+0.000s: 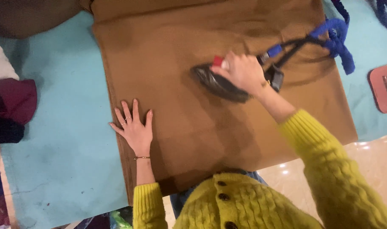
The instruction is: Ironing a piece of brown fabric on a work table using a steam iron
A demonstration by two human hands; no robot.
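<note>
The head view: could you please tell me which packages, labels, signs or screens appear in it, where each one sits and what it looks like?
Pink flat thing: right edge, on the turquoise table cover; rounded rectangle, cut off by the frame, with a small darker label-like patch.
Nothing else of that sort: no screens, signs or packages show.

Home ironing spot: iron (219,82), padded table (62,140)

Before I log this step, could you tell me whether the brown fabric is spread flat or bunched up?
Spread flat: the brown fabric lies smooth on the turquoise table, with the left hand pressed flat at its edge and the iron resting on it.
</note>
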